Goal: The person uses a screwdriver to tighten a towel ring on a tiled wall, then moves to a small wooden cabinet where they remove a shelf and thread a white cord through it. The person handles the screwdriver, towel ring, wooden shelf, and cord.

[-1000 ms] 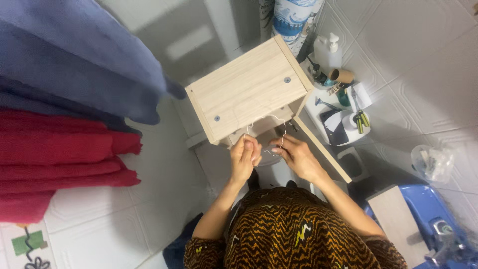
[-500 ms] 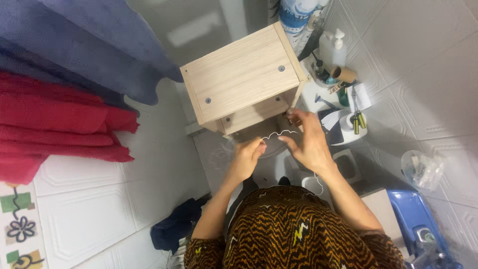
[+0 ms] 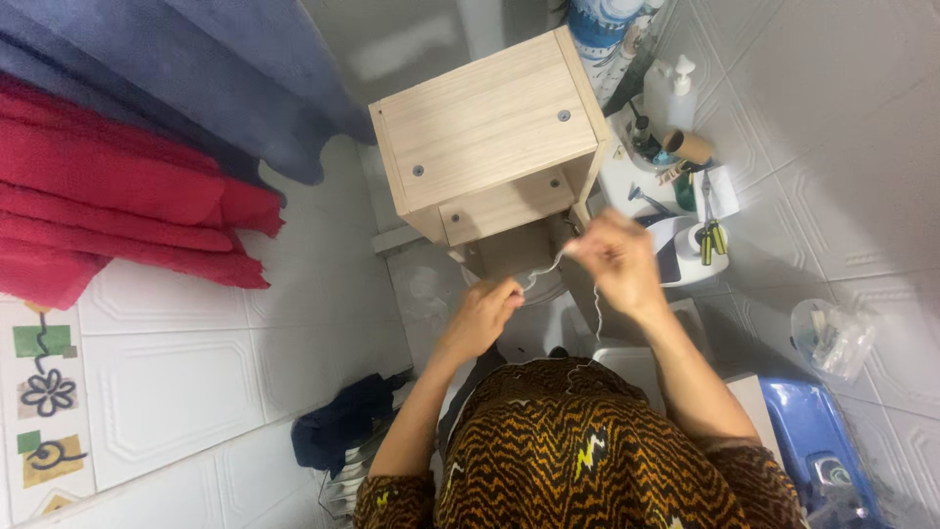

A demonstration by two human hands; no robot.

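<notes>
A thin white string point(image 3: 544, 269) runs between my two hands, just below a light wooden cabinet point(image 3: 487, 132). My left hand point(image 3: 482, 315) pinches the string's lower left end. My right hand point(image 3: 617, 263) holds the upper right end, and a loose length hangs down from it toward my patterned brown and orange top point(image 3: 587, 451). Both hands are a short way apart in front of the cabinet's open underside.
Red towels point(image 3: 117, 211) and blue towels point(image 3: 186, 69) hang at the left on a white tiled wall. A white shelf point(image 3: 676, 211) with a pump bottle, tubes and small tools stands at the right. A blue container point(image 3: 813, 441) and a dark cloth point(image 3: 343, 431) lie lower down.
My hands have moved apart, pulling the string out longer between them. The right hand went up and right. The view shifted, so the cabinet sits higher in frame.
</notes>
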